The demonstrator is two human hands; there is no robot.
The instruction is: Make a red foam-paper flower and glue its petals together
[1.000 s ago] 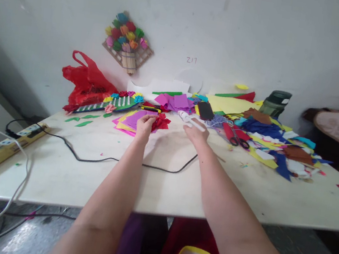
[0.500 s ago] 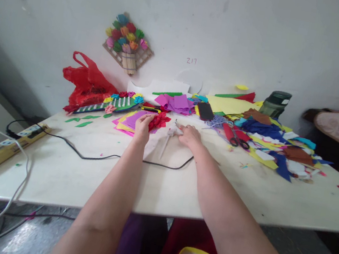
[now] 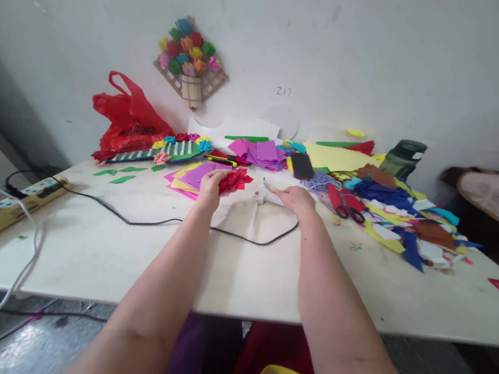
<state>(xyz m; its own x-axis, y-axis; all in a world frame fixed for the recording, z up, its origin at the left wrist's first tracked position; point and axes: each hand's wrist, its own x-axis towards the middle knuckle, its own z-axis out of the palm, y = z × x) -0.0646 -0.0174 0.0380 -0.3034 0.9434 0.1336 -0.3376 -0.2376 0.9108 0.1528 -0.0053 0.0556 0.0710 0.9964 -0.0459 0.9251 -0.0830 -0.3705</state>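
My left hand [image 3: 210, 187] is closed, its fingers gripping a red paper flower [image 3: 235, 180] by the left side. Under that hand lies a stack of purple, yellow and pink sheets [image 3: 184, 178]. Opposite it, my right hand [image 3: 297, 201] is wrapped round a white glue gun [image 3: 269, 196], whose tip points up and left, a short gap from the flower. A pale, translucent glue stick [image 3: 253, 218] juts from the gun toward me. The gun's handle is mostly covered by my fingers.
A black cord [image 3: 163, 221] crosses the table to a yellow power strip [image 3: 13, 209] at the left. Scissors [image 3: 343, 209] and heaped scraps [image 3: 407, 221] lie at the right, a phone [image 3: 302, 165] behind. A red plastic bag [image 3: 131, 114] stands at the back left.
My right hand has shifted right with the glue gun, widening the gap to the red flower. The cord has shifted too. My left hand keeps its hold almost in place.
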